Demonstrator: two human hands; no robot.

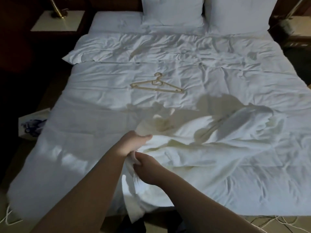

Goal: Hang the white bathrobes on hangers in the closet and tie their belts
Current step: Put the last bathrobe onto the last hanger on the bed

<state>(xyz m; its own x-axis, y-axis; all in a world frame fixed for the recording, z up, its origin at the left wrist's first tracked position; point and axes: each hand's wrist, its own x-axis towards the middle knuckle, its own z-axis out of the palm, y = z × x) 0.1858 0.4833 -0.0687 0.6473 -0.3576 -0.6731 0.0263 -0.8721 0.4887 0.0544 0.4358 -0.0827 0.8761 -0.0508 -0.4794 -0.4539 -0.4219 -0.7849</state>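
A white bathrobe lies crumpled on the near half of the bed, part of it hanging over the foot edge. My left hand grips a bunched fold of the robe's edge. Just below it, my right hand pinches the same edge where the cloth drops toward the floor. A tan plastic hanger lies flat on the duvet beyond the robe, well out of reach of both hands. No closet is in view.
The bed fills the view, with two upright pillows at the head. A nightstand with a brass lamp stands at back left. A bag sits on the floor left of the bed. Cords lie on the floor.
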